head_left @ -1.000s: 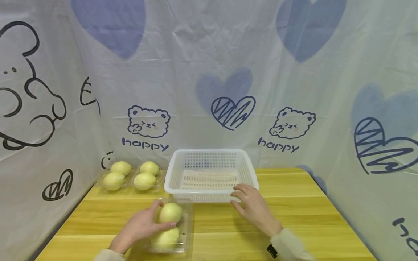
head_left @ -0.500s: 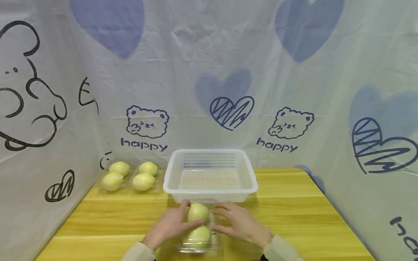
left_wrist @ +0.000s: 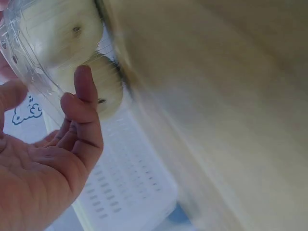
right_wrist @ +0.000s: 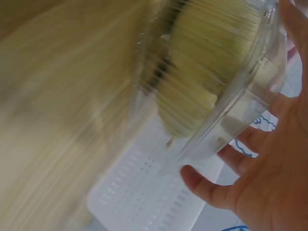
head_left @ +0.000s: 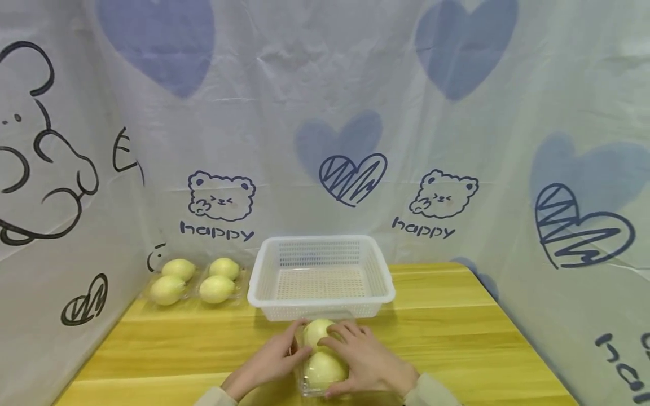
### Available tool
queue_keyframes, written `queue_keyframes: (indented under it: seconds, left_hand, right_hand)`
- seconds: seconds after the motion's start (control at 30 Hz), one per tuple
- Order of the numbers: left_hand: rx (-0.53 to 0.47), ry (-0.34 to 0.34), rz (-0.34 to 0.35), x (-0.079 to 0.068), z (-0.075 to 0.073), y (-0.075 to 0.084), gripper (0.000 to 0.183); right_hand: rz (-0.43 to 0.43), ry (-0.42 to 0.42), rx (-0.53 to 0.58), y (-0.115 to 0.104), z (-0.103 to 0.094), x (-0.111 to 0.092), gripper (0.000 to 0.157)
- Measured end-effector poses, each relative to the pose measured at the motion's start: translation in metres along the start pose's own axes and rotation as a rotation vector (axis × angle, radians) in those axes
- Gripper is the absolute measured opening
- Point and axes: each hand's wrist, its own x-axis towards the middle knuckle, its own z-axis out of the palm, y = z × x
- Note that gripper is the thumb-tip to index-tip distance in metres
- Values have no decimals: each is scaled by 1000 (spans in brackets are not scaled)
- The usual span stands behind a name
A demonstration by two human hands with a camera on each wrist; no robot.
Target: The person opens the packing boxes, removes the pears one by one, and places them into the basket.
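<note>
A clear plastic box with two pale yellow oval fruits inside stands in front of the white basket. My left hand holds its left side, thumb toward the fruit. On the other side, my right hand grips the box, fingers reaching over the fruit and thumb at the front corner. In the left wrist view, curled fingers lie along the wall of the box. The right wrist view shows the clear rim between spread fingers and thumb. The fruits' exact kind cannot be told.
A white perforated plastic basket stands at the back middle of the wooden table. Left of it are two more clear boxes, each with two pale yellow fruits. A patterned curtain surrounds the table's back and sides.
The box of fruit has moved right, to in front of the basket, with my left hand on it. My right hand has come down from the basket's corner onto the box.
</note>
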Motion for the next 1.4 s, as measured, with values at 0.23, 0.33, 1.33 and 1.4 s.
queue_keyframes:
  seconds: [0.23, 0.33, 1.33, 1.4]
  left_hand:
    - [-353, -19, -161, -17, -2, -7, 57]
    - [-437, -33, -190, -20, -1, -7, 50]
    - [-629, -188, -197, -23, 2, -21, 30]
    - [-620, -189, -209, -23, 2, -20, 30]
  right_hand:
    - [8, -38, -41, -9, -4, 8, 86]
    - [-10, -54, -69, -11, -7, 9, 82]
    - [55, -47, -226, -23, -2, 24, 86]
    - [53, -41, -225, -24, -2, 23, 86]
